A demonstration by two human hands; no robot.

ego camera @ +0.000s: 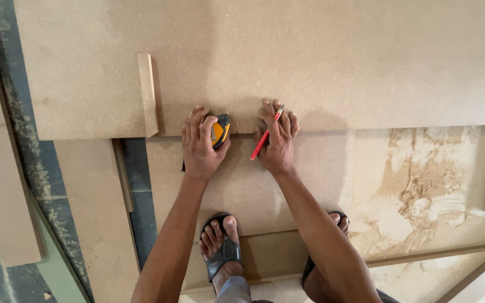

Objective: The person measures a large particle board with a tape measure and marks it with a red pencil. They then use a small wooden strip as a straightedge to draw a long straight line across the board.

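Observation:
My left hand is closed around a yellow and black tape measure at the near edge of a large brown fibreboard sheet. My right hand holds a red pencil between its fingers and presses down on the same board edge, a hand's width right of the left hand. Both hands rest where the top sheet overlaps a lower sheet. No tape blade is visible between the hands.
A narrow fibreboard strip lies on the top sheet left of my hands. More boards are stacked at the left. Sawdust covers the lower board at the right. My feet in black sandals stand on the boards below.

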